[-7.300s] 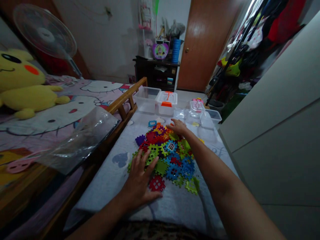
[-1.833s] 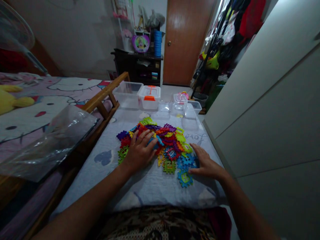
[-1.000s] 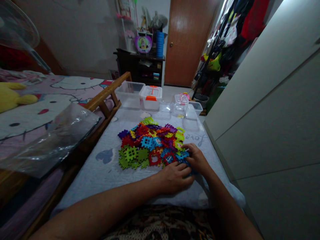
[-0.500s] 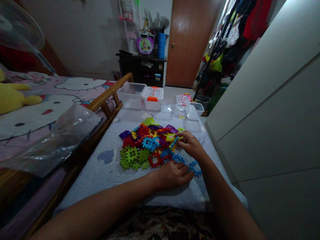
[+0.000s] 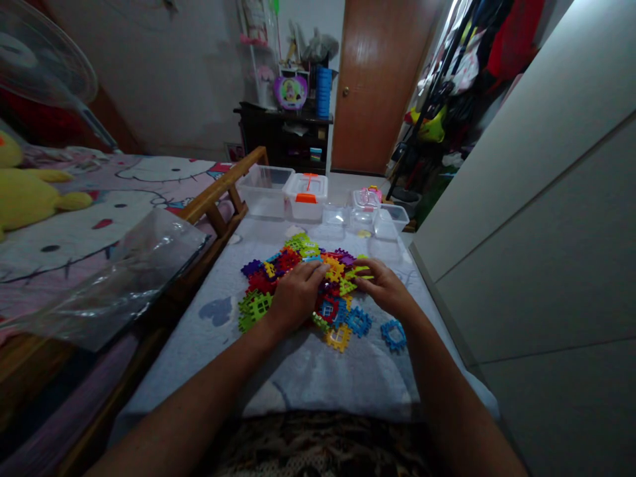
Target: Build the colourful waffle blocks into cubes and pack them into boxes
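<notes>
A heap of colourful interlocking plastic tiles (image 5: pixel 278 265) lies on a pale grey quilt (image 5: pixel 318 371). My left hand (image 5: pixel 297 295) rests palm down on the middle of the heap, fingers spread over the tiles. My right hand (image 5: pixel 382 286) sits at the heap's right edge, its fingers curled around a yellow-green tile (image 5: pixel 358 271). A lone blue tile (image 5: pixel 394 334) lies apart on the quilt just right of my right wrist. A yellow tile (image 5: pixel 338 338) and another blue tile (image 5: pixel 358 321) sit at the near edge of the heap.
Clear plastic boxes stand beyond the heap: an open tub (image 5: pixel 264 191), a lidded box with an orange latch (image 5: pixel 305 195), smaller tubs (image 5: pixel 390 220). A wooden bed rail (image 5: pixel 218 199) and a clear bag (image 5: pixel 124 278) are at left. A grey cabinet (image 5: pixel 536 218) stands at right.
My left hand moved from the near right edge of the heap up onto its middle. My right hand stayed at the heap's right side. The tiles shifted; one blue tile now lies apart.
</notes>
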{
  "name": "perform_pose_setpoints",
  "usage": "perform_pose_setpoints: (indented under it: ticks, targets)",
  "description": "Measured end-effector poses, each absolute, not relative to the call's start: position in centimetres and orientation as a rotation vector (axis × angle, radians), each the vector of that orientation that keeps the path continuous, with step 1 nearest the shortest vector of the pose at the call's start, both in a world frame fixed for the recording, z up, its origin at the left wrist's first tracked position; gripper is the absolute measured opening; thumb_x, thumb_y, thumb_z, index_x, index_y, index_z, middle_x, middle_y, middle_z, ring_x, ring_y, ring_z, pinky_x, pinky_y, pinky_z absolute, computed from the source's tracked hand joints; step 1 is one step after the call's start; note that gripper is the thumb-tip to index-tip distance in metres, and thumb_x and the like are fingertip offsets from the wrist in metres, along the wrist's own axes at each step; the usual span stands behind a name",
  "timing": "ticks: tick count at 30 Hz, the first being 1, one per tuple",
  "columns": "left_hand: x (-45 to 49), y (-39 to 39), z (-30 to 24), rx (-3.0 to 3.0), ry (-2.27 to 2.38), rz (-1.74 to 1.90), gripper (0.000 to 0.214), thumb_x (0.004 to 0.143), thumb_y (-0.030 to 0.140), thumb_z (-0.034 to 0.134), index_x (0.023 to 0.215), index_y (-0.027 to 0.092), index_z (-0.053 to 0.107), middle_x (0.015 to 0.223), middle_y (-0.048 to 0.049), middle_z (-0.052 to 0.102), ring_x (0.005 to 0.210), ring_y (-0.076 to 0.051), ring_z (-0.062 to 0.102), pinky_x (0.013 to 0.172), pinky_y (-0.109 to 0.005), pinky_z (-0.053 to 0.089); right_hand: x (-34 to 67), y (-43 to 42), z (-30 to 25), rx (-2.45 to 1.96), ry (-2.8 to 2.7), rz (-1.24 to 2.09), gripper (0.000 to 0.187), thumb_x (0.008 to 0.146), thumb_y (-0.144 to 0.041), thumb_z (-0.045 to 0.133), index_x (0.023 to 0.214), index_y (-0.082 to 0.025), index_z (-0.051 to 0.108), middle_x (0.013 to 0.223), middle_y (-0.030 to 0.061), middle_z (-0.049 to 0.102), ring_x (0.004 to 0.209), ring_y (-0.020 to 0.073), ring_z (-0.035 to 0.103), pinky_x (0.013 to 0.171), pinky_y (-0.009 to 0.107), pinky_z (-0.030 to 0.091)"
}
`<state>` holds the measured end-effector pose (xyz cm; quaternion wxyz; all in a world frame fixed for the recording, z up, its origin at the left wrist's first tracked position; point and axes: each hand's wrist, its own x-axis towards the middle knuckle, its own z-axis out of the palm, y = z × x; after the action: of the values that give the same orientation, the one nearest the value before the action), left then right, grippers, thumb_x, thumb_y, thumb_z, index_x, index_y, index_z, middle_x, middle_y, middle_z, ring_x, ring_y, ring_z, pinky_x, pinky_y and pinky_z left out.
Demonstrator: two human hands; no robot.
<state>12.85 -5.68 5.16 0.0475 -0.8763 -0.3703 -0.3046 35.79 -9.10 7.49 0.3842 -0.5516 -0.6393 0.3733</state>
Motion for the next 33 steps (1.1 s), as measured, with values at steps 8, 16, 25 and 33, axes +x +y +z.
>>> perform_pose_setpoints:
  ticks: [8,16,25,33]
  targets:
    - [12.3,-9.1,5.2,-2.775,-1.099,-0.853,0.037,0.092,0.020,0.049,0.129,0.020,0.057,0.137,-0.0114,0.056,0.132,-0.029,0.044,0.116,-0.057,0.023,40.4,-18.7,3.4,-2.037,-2.062,0.304,0.061,0.070,-0.031,0.076,0.128,-0.020,0.058,0.129,0.0171,0.055,0.118,0.0362,0.050,0.098,0.051,0.045]
    - [12.9,-12.9,4.5,-3.160,-0.707,-0.456,0.057,0.081,0.051,0.065,0.130,0.025,0.054,0.140,-0.0103,0.053,0.132,-0.033,0.041,0.113,-0.054,0.026,37.8,-18.1,4.0,-1.957,-2.120,0.480,0.055,0.074,-0.017,0.065,0.128,-0.018,0.056,0.121,0.0131,0.056,0.111,0.0286,0.053,0.098,0.040,0.045]
    - [14.0,-12.8,6.8,-3.209,-0.820,-0.088,0.079,0.068,0.050,0.077,0.136,0.025,0.045,0.135,-0.0114,0.053,0.123,-0.035,0.046,0.097,-0.049,0.040,35.6,-15.9,4.7,-1.943,-2.193,0.503,0.045,0.073,-0.017,0.062,0.118,-0.017,0.057,0.114,0.0124,0.057,0.110,0.0276,0.052,0.096,0.039,0.045]
    - [13.4,-12.1,6.4,-3.199,-0.804,-0.143,0.046,0.074,0.020,0.064,0.118,0.024,0.054,0.119,-0.0082,0.059,0.109,-0.028,0.052,0.088,-0.039,0.043,36.1,-16.1,3.3,-1.826,-2.101,0.483,0.042,0.069,-0.014,0.061,0.111,-0.017,0.056,0.107,0.0108,0.060,0.103,0.0258,0.053,0.094,0.040,0.045]
